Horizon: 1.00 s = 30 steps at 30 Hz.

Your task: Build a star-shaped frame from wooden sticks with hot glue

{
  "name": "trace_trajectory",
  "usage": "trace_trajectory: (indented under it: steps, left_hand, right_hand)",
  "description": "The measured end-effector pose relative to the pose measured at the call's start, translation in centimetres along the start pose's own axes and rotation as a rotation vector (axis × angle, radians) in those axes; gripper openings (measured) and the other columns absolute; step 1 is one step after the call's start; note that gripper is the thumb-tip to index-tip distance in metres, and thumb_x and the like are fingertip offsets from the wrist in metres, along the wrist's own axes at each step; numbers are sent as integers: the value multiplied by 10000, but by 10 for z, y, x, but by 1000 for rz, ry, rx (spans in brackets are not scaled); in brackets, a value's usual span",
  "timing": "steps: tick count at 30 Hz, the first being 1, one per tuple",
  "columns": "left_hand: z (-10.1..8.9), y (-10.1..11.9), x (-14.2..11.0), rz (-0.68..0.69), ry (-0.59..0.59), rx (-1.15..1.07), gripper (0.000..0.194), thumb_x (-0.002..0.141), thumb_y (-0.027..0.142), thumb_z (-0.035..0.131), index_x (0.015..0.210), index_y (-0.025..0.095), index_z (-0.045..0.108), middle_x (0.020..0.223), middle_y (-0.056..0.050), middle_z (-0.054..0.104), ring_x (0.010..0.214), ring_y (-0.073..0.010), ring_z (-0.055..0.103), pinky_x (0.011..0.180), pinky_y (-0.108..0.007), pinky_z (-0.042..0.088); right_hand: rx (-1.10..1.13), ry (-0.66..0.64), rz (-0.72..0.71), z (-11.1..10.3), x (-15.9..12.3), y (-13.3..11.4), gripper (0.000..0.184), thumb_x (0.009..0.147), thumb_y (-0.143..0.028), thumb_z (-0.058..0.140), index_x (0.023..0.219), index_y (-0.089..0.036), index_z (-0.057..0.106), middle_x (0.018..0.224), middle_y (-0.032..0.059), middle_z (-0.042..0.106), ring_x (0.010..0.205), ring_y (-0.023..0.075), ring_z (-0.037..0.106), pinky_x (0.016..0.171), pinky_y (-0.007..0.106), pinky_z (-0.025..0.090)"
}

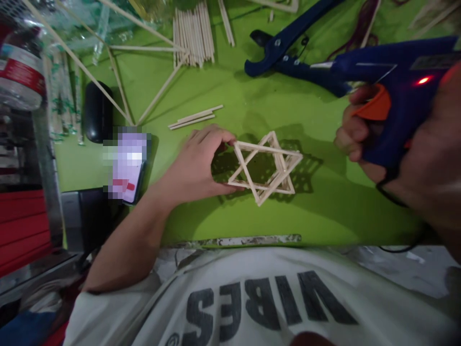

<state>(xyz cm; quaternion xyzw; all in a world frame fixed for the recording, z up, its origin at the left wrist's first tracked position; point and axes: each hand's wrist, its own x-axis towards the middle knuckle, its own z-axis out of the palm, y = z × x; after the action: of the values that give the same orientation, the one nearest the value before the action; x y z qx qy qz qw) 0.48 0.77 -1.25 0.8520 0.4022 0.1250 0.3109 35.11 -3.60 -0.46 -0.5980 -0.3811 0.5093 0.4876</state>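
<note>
My left hand (196, 166) grips the left side of a star-shaped frame (269, 147) built from thin wooden sticks in stacked layers, thumb and fingers on two of its points. To the right, my right hand (360, 125) is wrapped round a blue glue gun (374, 69) with an orange trigger and a glowing red light. The gun's metal nozzle points left, above and apart from the star. Just above my left hand, a few loose sticks (196, 117) lie on the green table (230, 86).
A blue cutter (281, 53) lies open near the nozzle. At the back are a bundle of sticks (193, 36) and a large stick frame (158, 91). Leftward sit a phone (127, 166), a black case (98, 113), wrapped chopsticks (63, 96) and a bottle (21, 72).
</note>
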Motion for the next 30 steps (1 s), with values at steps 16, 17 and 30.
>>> trace_trajectory:
  steps: [16,17,30]
  left_hand:
    - [3,-25,1,213,216,117,860,726,769,1089,1300,279,676,1303,-121,815,1258,-421,774,1155,-610,548]
    - [3,-27,2,245,243,128,859,741,808,1071,1290,277,677,1296,-123,818,1246,-418,777,1139,-604,541]
    - [0,-37,12,38,79,201,1073,587,974,1053,1285,242,696,1489,-209,764,1437,-499,683,1286,-673,489]
  right_hand:
    - [99,167,-55,0,13,20,1044,638,-1288,649,843,-265,690,685,42,626,487,143,512,283,320,194]
    - [104,187,-59,2,14,22,1035,635,-1279,670,857,-269,691,672,36,619,491,150,509,279,332,123]
    - [142,167,-227,-7,26,27,928,902,-1177,594,882,-260,733,621,9,628,475,166,578,357,326,328]
